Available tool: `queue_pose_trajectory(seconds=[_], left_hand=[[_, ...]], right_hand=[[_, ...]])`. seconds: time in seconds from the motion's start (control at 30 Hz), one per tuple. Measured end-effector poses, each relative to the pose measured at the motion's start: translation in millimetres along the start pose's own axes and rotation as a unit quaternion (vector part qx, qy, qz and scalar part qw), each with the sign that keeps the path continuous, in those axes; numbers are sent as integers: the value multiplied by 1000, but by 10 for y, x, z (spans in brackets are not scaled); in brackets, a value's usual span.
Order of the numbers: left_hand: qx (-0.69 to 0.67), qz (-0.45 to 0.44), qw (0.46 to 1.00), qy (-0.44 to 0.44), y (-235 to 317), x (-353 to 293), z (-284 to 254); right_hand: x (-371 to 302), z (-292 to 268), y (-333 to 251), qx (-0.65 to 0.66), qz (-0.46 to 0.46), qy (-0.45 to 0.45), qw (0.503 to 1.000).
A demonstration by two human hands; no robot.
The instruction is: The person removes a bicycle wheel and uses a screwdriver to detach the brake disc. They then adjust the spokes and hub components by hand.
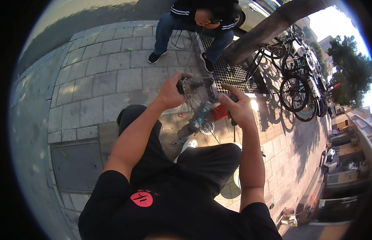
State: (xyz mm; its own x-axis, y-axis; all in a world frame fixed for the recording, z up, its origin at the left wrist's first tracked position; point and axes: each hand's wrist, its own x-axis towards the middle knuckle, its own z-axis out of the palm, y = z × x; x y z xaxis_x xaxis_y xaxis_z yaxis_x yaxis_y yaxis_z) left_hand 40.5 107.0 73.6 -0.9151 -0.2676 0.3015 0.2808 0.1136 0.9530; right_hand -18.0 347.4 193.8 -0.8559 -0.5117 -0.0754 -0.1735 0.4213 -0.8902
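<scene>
In the head view, a metal hub (190, 85) with thin spokes is gripped in the left hand (173, 92), raised in front of the knees. A dark-handled tool (234, 99) is held in the right hand (239, 109), with the index finger stretched toward the hub; its exact kind cannot be told. The two hands are kept apart. Below the hub, a teal object (203, 114), a red object (219, 112) and a silver disc (207, 125) are seen near a white shoe (189, 145). Beyond, dark shoes (155, 57) are worn by a seated person (167, 32) near a tree trunk (270, 33). Bicycles (295, 90) are crowded at the right.
</scene>
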Motion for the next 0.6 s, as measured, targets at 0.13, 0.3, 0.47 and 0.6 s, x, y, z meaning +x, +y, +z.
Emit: queue_pose_trajectory(seconds=[0.13, 0.3, 0.47, 0.6], left_hand=[[16, 11, 1000, 4, -31, -32, -8], [32, 26, 999, 9, -37, -26, 68], [-22, 29, 999, 39, -77, -27, 44], [-69, -12, 994, 79, -180, 19, 31]], right_hand=[[5, 178, -53, -23, -37, 33, 999], [-17, 352, -4, -84, -132, 20, 988], [18, 227, -199, -99, -133, 18, 986], [145, -156, -59, 111, -86, 116, 983]])
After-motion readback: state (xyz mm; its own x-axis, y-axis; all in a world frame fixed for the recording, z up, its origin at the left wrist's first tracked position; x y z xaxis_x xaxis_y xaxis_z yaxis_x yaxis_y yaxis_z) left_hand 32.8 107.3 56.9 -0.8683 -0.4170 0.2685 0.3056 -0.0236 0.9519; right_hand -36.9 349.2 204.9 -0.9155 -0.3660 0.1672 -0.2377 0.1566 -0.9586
